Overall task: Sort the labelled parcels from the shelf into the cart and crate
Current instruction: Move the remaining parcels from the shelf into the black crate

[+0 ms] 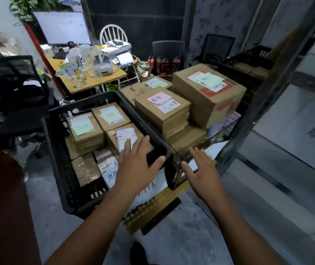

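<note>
Both hands are spread flat, fingers released, grasping nothing. Left hand (137, 165) lies over the near right corner of the black crate (60, 150), its fingers (127, 145) resting on a labelled parcel (126, 138) inside. Right hand (202, 169) hovers just beside the crate, nearer the stacked parcels (162, 109) ahead on the cart. The shelf (267, 96) stands to the right, long axis running away from the viewer. Cluttered bench (95, 79) beyond; concrete floor.
</note>
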A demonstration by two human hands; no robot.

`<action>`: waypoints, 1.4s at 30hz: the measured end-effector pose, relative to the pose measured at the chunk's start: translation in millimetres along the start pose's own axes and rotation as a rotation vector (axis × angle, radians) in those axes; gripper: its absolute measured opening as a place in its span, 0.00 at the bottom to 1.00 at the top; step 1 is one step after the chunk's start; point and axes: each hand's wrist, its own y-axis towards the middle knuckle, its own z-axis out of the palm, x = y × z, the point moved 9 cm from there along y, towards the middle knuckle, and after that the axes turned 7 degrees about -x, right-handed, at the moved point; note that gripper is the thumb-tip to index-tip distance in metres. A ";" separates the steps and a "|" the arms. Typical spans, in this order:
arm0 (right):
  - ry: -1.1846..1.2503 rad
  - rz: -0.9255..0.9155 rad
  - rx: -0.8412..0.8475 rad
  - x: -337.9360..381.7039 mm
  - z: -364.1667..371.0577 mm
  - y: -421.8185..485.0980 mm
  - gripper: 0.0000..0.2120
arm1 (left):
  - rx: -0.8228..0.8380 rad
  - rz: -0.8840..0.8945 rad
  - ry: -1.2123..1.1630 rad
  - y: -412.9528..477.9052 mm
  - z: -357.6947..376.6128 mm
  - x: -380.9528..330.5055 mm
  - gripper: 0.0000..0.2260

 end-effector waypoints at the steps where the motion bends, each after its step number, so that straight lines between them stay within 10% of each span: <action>1: -0.019 0.021 0.004 -12.1 -11.8 -10.6 0.31 | 0.027 0.030 0.015 -8.5 5.4 -19.2 0.37; 7: -0.066 0.153 -0.096 -88.3 -103.2 -84.8 0.41 | 0.159 0.209 0.078 -67.5 59.8 -122.5 0.36; 23: -0.018 0.739 -0.527 -287.0 -304.2 -354.8 0.31 | 0.424 0.790 0.077 -243.7 206.9 -387.8 0.44; 42: -0.287 1.104 -0.793 -423.6 -485.7 -496.7 0.31 | 0.752 1.093 -0.117 -374.3 383.6 -662.2 0.37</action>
